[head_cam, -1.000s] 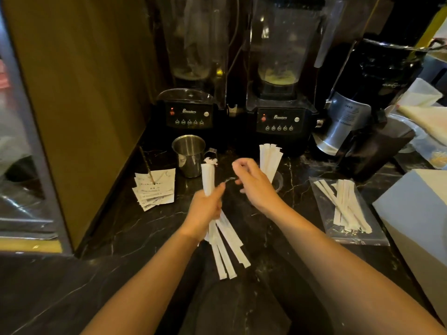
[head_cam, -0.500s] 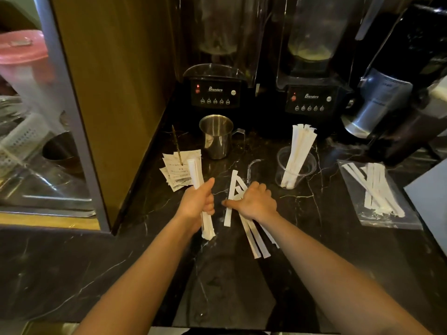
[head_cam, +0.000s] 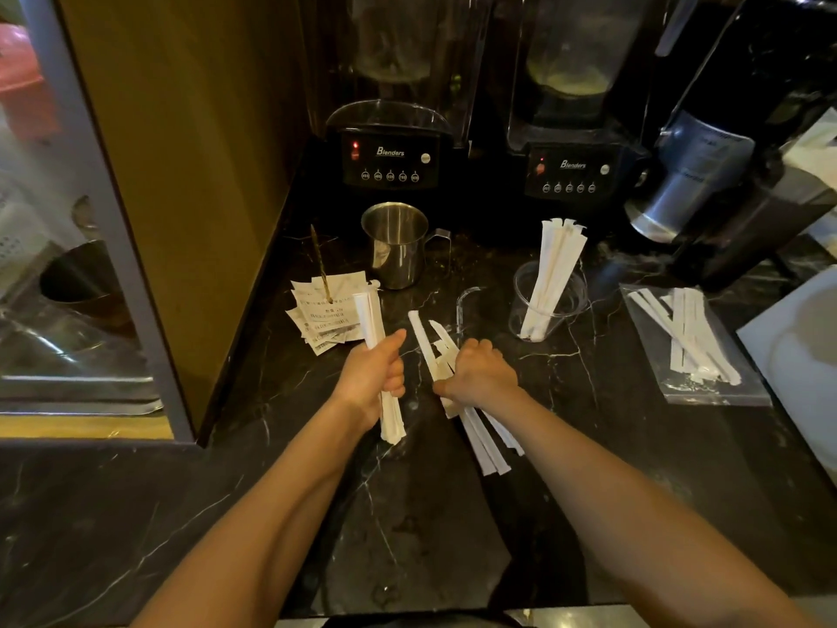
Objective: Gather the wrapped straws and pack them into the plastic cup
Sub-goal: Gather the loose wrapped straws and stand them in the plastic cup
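My left hand (head_cam: 372, 378) is closed around a small bundle of white wrapped straws (head_cam: 369, 317), held upright over the black marble counter. Just to its right, my right hand (head_cam: 480, 376) presses down on several loose wrapped straws (head_cam: 428, 339) lying fanned on the counter, fingers curled over them. The clear plastic cup (head_cam: 573, 294) stands further back right with a bunch of wrapped straws (head_cam: 555, 265) standing in it. More wrapped straws (head_cam: 684, 337) lie on a clear plastic bag (head_cam: 743, 387) at the right.
A steel jug (head_cam: 396, 244) stands behind my hands. A stack of paper slips (head_cam: 324, 317) on a spike lies to the left. Two blenders (head_cam: 389, 151) line the back. A wooden wall panel (head_cam: 190, 174) bounds the left, a white box (head_cam: 797, 355) the right.
My right hand has dropped from mid-air onto the loose straws on the counter and closed over them. My left hand keeps its bundle. The camera has tilted down and shifted left.
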`<state>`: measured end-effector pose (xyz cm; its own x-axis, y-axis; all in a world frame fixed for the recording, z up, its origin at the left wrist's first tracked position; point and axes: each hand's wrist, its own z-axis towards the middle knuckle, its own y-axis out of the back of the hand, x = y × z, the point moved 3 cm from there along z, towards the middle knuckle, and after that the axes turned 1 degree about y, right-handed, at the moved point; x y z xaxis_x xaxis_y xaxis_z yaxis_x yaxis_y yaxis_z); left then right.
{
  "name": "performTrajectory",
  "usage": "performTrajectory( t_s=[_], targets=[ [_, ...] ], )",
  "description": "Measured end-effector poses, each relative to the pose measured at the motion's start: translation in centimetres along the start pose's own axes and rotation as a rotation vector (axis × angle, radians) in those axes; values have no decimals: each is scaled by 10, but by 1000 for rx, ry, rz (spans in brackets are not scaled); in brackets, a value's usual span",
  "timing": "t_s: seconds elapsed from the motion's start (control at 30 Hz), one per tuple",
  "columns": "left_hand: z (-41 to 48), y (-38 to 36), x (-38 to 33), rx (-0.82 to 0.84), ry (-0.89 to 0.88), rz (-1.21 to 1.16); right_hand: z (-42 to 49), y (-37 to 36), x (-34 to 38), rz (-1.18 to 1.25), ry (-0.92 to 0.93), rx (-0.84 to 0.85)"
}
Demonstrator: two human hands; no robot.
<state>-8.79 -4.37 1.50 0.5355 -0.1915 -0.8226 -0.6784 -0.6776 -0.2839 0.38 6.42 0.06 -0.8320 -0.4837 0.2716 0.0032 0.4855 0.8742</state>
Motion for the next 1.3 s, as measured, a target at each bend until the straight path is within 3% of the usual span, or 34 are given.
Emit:
performTrajectory(
  t_s=[0.33,0.8,1.1,1.3],
  targets=[
    [4,-5,5,14,4,36,0,6,-3,-44,78,72],
    [11,-18,7,1,13,48,-2,6,-13,-121,182,-39],
    [15,-42,0,73,-39,54,-13,45,-25,631,249,-160],
    [14,-70,-8,173,-174,95,-31,78,-25,1085,288,-187]
  ],
)
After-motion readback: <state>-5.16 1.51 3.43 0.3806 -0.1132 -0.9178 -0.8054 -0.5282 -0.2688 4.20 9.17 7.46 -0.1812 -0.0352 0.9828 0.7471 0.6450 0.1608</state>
